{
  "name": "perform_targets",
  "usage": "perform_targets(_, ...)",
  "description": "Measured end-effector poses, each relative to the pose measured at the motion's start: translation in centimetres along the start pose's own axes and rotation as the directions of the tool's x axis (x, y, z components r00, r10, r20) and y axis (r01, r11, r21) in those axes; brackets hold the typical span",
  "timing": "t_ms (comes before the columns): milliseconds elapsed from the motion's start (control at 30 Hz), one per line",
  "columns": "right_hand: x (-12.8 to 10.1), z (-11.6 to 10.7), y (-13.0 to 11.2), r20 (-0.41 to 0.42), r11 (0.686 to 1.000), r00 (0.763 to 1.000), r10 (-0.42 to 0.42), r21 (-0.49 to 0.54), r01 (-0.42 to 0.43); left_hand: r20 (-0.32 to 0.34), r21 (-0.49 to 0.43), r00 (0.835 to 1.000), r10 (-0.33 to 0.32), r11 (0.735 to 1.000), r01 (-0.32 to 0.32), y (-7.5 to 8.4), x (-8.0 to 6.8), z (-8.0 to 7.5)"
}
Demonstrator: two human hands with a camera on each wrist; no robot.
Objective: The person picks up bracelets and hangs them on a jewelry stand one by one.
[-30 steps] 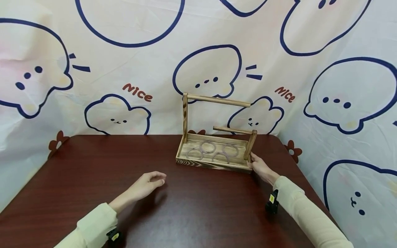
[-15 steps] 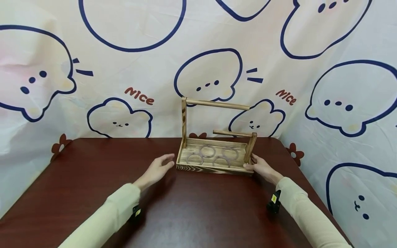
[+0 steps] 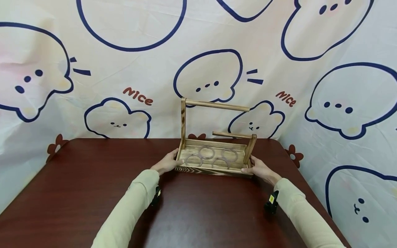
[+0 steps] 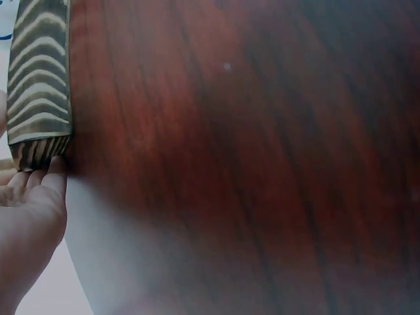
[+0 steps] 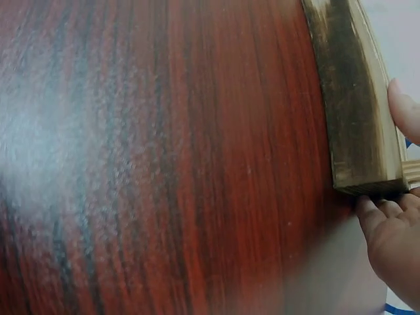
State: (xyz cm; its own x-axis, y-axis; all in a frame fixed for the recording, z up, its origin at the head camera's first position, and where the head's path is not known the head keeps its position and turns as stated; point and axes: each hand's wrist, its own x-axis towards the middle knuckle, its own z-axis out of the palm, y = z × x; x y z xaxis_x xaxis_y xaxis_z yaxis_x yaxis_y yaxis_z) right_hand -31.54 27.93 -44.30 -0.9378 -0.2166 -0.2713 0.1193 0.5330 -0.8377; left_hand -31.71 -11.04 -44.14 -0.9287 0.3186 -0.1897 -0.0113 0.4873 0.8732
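Head camera is showing a wooden rack (image 3: 214, 162) sitting toward the far side of a dark red table (image 3: 93, 193), in front of a cartoon-printed backdrop (image 3: 124, 69). The rack is a shallow tray with two posts, a tall one at its left end carrying a long dowel (image 3: 217, 105) and a short one at its right end carrying a lower dowel (image 3: 232, 135), and four rings (image 3: 214, 156) are lying flat on its floor. Both hands are bracing it at opposite ends, which looks like a grip meant to keep the base level so the rings stay put. The left hand (image 3: 167, 162) is wrapping the near left corner, thumb over the rim; the left wrist camera is showing its fingers (image 4: 39, 190) pressing against the striped end of the rack (image 4: 39, 79). The right hand (image 3: 258, 168) is clasping the right end beside the short post, and the right wrist camera is showing a fingertip (image 5: 405, 105) on the scorched edge (image 5: 357, 98) with other fingers curling under the corner. The base appears to be resting on the table.
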Motion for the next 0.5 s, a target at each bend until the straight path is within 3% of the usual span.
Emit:
perform_targets(267,-0.2,0.3,-0.1,-0.018,1.0,1.0,0.016,-0.026,-0.017,0.011,-0.007,0.999,0.043,0.999,-0.043,-0.2,-0.6,0.4)
perform_targets(500,0.0,0.6,-0.4,0.01,0.999,1.0,0.006,-0.033,-0.005,0.033,-0.014,0.999,0.037,0.999,-0.036,-0.7,-1.3,-0.3)
